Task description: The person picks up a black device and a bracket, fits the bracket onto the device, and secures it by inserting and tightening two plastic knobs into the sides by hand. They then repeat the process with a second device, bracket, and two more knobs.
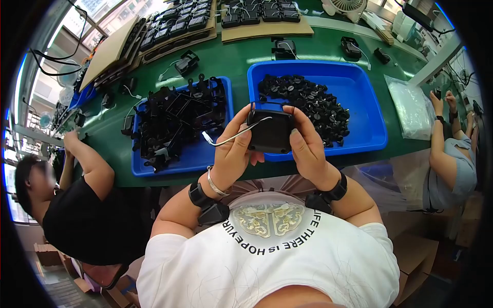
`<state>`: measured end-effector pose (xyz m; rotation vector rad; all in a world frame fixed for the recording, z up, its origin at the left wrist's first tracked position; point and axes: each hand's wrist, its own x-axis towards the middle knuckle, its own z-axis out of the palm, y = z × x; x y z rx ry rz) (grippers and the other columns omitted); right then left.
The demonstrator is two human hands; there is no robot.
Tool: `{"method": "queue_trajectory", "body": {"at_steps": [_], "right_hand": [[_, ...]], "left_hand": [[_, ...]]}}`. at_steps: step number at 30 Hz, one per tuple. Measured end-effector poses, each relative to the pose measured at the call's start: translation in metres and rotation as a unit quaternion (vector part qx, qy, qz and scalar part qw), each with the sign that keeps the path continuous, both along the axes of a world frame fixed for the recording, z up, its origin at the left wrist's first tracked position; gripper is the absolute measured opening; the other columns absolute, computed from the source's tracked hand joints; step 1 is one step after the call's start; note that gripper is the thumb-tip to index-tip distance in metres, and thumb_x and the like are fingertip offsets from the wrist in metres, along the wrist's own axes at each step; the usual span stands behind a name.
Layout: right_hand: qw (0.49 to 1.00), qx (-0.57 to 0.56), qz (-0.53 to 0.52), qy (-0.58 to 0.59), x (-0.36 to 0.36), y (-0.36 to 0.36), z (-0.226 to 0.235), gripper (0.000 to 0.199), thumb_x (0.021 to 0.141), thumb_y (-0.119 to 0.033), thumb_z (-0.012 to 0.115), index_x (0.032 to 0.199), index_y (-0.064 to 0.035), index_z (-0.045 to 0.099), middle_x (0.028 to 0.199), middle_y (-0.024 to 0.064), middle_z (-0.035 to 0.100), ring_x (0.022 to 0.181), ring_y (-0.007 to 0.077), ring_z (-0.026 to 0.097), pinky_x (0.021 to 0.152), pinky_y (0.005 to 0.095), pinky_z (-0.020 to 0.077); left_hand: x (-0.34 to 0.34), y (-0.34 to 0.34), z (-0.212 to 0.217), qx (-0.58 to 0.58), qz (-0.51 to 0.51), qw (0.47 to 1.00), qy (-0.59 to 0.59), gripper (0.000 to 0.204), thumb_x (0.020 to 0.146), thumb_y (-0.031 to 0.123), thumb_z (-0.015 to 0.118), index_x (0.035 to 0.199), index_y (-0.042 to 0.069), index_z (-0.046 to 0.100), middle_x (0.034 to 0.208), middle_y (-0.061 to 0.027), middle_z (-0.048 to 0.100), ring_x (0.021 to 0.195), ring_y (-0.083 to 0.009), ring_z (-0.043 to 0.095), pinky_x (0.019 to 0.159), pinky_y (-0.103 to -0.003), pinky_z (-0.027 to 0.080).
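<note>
Between my two hands, in front of my chest, is a black square plastic housing [272, 134] with a short cable [237, 135] ending in a white connector. My left hand [233, 149] grips its left side, thumb on the face near the cable. On the right edge my right hand [309, 143] presses with its thumb, fingers behind. Both hands are closed on it. Just beyond stand two blue trays: the left tray [179, 171] holds black plastic brackets [177, 115], the right tray [367, 118] many small black knob-like parts [313, 105].
Cardboard sheets [267, 32] at the back carry rows of black units with cables. Loose units [187, 62] lie on the green table [226, 51]. A stack of clear plastic bags [409, 108] sits at right. Co-workers [77, 205] sit on either side. A fan [345, 6] stands far back.
</note>
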<state>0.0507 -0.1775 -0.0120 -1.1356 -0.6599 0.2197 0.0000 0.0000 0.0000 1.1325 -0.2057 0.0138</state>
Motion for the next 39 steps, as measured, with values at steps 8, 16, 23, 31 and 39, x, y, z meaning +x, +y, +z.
{"method": "queue_trajectory", "body": {"at_steps": [8, 16, 23, 31, 39], "right_hand": [[0.997, -0.037, -0.070, 0.025, 0.048, -0.005, 0.053, 0.041, 0.097, -0.022, 0.039, 0.131, 0.0002, 0.037, 0.112, 0.0062, 0.055, 0.090, 0.0100, 0.056, 0.071, 0.0207, 0.0452], [0.972, -0.118, -0.166, 0.115, 0.241, -0.049, 0.041, 0.029, 0.093, -0.019, 0.044, 0.116, -0.0058, 0.054, 0.079, 0.0019, 0.061, 0.057, 0.0117, 0.053, 0.050, 0.0236, 0.0426], [0.888, -0.391, -0.187, 0.153, 0.342, -0.077, -0.004, 0.029, 0.088, -0.022, 0.046, 0.113, -0.0117, 0.056, 0.080, 0.0040, 0.059, 0.060, 0.0167, 0.054, 0.050, 0.0305, 0.0440], [0.778, -0.555, -0.278, 0.100, 0.375, -0.104, -0.025, 0.032, 0.086, -0.021, 0.047, 0.116, -0.0127, 0.056, 0.080, 0.0042, 0.064, 0.070, 0.0235, 0.059, 0.062, 0.0388, 0.0469], [0.660, -0.618, -0.274, -0.328, 0.434, -0.039, 0.023, 0.032, 0.078, -0.028, 0.057, 0.097, -0.0026, 0.063, 0.093, 0.0166, 0.065, 0.086, 0.0304, 0.062, 0.075, 0.0358, 0.0482]], "left_hand": [[0.038, -0.009, 0.039, -0.067, -0.063, 0.995, -0.026, 0.054, 0.097, 0.024, 0.040, 0.141, 0.005, 0.016, 0.101, -0.0131, 0.059, 0.074, -0.0190, 0.062, 0.061, -0.027, 0.051], [0.034, -0.019, 0.018, 0.229, -0.077, 0.954, -0.175, 0.059, 0.086, 0.011, 0.057, 0.137, 0.003, 0.028, 0.110, -0.0133, 0.058, 0.096, -0.0233, 0.057, 0.083, -0.035, 0.047], [0.034, -0.004, 0.022, 0.321, -0.117, 0.878, -0.335, 0.051, 0.077, 0.007, 0.066, 0.124, 0.000, 0.046, 0.104, -0.0134, 0.061, 0.091, -0.0263, 0.059, 0.078, -0.035, 0.047], [0.034, 0.007, 0.024, 0.299, -0.116, 0.896, -0.307, 0.044, 0.074, 0.006, 0.068, 0.115, 0.000, 0.053, 0.093, -0.0104, 0.064, 0.081, -0.0246, 0.062, 0.070, -0.034, 0.048], [0.039, 0.007, 0.025, 0.256, -0.086, 0.920, -0.284, 0.037, 0.073, 0.002, 0.066, 0.108, -0.001, 0.056, 0.083, -0.0093, 0.065, 0.073, -0.0226, 0.062, 0.064, -0.031, 0.048]]}}
